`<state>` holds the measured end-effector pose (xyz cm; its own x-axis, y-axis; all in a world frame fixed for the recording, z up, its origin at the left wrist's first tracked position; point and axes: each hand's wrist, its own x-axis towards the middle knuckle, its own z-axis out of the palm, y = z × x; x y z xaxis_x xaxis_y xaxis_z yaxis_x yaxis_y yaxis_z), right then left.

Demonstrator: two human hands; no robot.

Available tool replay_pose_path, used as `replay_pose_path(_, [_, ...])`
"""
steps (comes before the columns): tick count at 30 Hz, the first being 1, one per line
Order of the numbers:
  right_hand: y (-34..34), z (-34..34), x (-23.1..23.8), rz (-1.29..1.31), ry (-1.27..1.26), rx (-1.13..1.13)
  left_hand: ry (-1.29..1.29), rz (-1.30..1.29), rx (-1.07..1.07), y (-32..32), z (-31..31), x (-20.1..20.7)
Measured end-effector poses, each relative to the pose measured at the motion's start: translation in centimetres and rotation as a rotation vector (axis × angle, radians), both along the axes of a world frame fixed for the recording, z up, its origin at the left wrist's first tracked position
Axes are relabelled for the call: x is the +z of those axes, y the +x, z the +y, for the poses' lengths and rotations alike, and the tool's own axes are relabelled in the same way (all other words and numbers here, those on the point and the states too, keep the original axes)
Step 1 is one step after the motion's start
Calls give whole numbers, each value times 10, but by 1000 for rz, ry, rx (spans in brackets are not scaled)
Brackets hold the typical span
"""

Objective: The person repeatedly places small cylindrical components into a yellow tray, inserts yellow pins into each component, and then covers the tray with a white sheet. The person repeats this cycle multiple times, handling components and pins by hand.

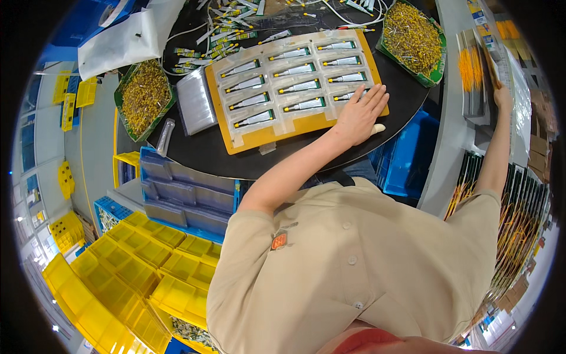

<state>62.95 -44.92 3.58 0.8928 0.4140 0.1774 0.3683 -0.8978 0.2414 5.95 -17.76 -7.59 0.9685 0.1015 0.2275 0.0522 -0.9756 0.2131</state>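
Observation:
My left hand (361, 117) lies flat, fingers stretched, on the lower right corner of an orange-yellow board (236, 144). A pale cover sits on its thumb. The board carries a clear plastic blister sheet (272, 88) with rows of pockets, each showing a small white-and-green tube (305, 104) with a yellow cap. The lower right tube is partly under my fingers. Far to the right, my right hand (502, 99) is closed on the edge of a thin card (489, 62), beside a stack of cards with orange print (470, 71). Its fingertips are partly hidden.
Loose tubes (227, 38) are heaped at the back of the round black table (407, 109). Green trays of small yellow caps stand left (143, 100) and right (413, 41). Clear sheets (196, 101) lie beside the board. Yellow bins (135, 253) stand lower left; upright cards (507, 218) fill the right.

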Motion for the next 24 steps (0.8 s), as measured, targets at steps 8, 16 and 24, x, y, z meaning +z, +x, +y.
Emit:
replay_pose_path(8, [-227,59,71,-326,869,277,-15,38,27,-23,11,25])
replay_pose_path(16, [-444,127,1,216,1213,934,-545,-635,686,-126,115,61])
replay_pose_path(24, [-546,146,-65,289,571,1207,-338,-293,647,-164,201,59])
